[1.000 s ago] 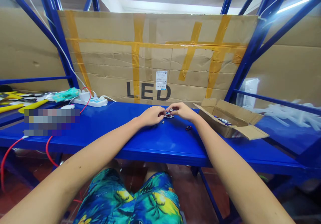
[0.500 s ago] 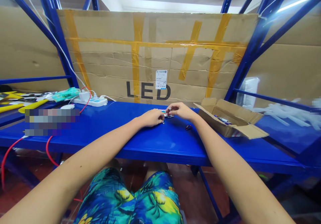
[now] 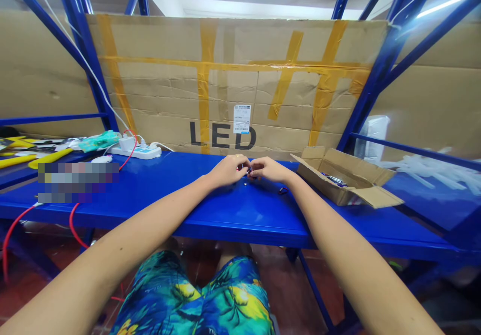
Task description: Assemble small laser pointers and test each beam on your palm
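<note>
A big taped cardboard sheet (image 3: 240, 82) marked "LED" stands along the far edge of the blue tabletop (image 3: 180, 200). Toward the right end lies an open cardboard box (image 3: 345, 177) with a few small parts inside; near the far left corner sits a white power strip (image 3: 136, 150) with a red cable (image 3: 130, 157).

At the middle of the tabletop, near the far edge, the left hand (image 3: 227, 171) and the right hand (image 3: 271, 169) meet fingertip to fingertip, both pinched on a small part (image 3: 248, 171) held just above the surface. It seems to be a little metal and red piece, though fingers cover most of it.

Two other bits lie loose just beside the hands: a tiny silver piece (image 3: 245, 184) and a dark red one (image 3: 281, 191). The work looks mid-way, with those pieces untouched. How many parts remain in the box is hard to tell.
</note>
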